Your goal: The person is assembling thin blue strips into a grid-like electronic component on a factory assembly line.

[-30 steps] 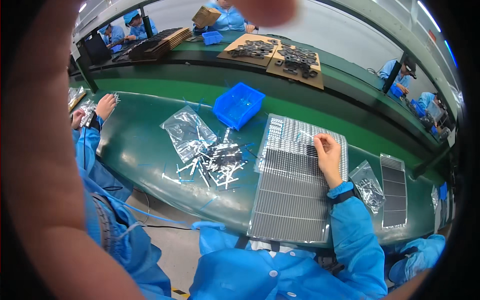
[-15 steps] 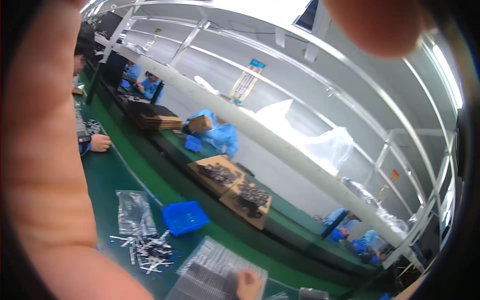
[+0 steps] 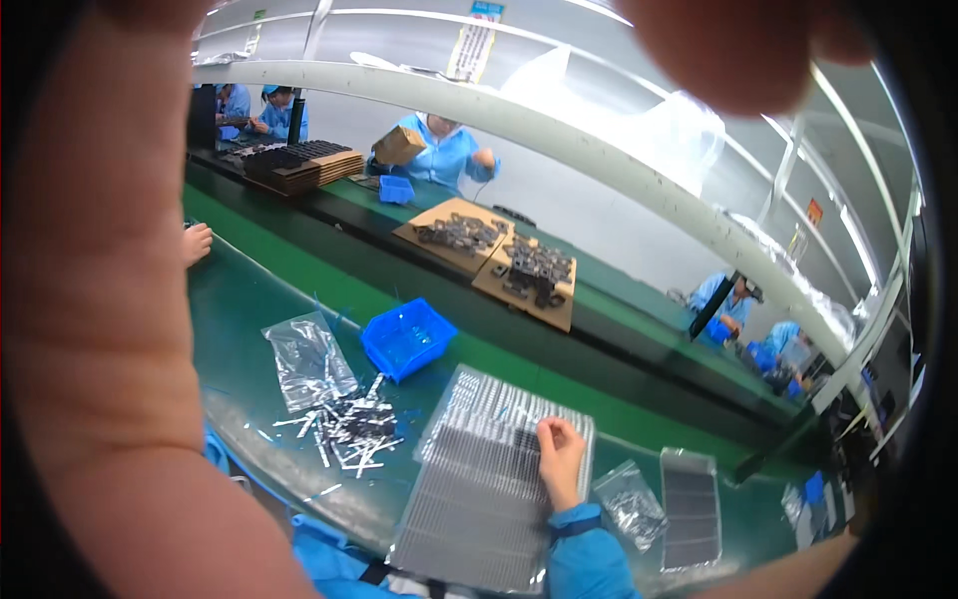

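Observation:
My right hand (image 3: 564,454), in a blue sleeve with a dark wristband, is over a clear ribbed plastic tray (image 3: 469,509) with rows of small dark cells. Its thumb and fingers are drawn together in a pinch; whatever is between them is too small to make out. Very near the lens, a large blurred bare hand (image 3: 110,299) fills the left side, and fingertips (image 3: 728,50) hang in from the top right. No sleeve shows on them, so they look like another person's. My left hand does not show.
Left of the tray are a heap of thin black and white strips (image 3: 349,429), a clear bag (image 3: 307,361) and a blue bin (image 3: 407,339). A filled bag (image 3: 631,504) and a smaller tray (image 3: 691,509) lie right. Across the green belt, cardboard sheets (image 3: 449,250) carry dark parts near a co-worker (image 3: 439,160).
The view has tilted down and levelled, bringing more of the bench and my blue sleeve into sight. My right hand is now pinched over the tray. The large blurred hand stays by the lens.

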`<state>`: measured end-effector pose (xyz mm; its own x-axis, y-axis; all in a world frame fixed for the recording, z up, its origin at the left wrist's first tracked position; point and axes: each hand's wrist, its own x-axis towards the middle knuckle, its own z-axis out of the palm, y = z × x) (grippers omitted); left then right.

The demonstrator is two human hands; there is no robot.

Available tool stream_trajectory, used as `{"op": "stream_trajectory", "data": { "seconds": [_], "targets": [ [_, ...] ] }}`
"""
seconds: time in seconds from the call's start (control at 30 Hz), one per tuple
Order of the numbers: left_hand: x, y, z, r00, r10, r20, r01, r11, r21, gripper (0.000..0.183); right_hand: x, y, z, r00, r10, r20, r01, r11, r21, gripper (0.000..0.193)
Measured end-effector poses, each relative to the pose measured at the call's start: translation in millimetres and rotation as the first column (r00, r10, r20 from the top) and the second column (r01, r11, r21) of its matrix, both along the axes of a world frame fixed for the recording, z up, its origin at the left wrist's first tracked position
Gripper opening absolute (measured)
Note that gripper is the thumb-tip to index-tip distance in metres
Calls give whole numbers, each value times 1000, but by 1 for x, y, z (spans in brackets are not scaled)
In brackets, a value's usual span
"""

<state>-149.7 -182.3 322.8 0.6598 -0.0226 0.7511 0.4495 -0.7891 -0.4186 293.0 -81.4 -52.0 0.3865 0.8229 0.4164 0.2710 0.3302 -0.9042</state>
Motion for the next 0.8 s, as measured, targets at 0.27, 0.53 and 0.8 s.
{"op": "stream_trajectory", "data": {
  "seconds": [0.27,0.53,0.8],
  "targets": [
    [88,66,-83,667,-159,728,466,851,-241,86,7,9,-3,999,-37,-27,39,998,55,8],
    [140,95,-159,929,-174,327,367,547,-752,26,-1,-3,9,997,-80,-16,80,997,18,10],
    [204,145,-261,960,-257,114,222,445,-867,13,-6,-4,5,985,-145,-96,150,988,46,11]
  ]
}}
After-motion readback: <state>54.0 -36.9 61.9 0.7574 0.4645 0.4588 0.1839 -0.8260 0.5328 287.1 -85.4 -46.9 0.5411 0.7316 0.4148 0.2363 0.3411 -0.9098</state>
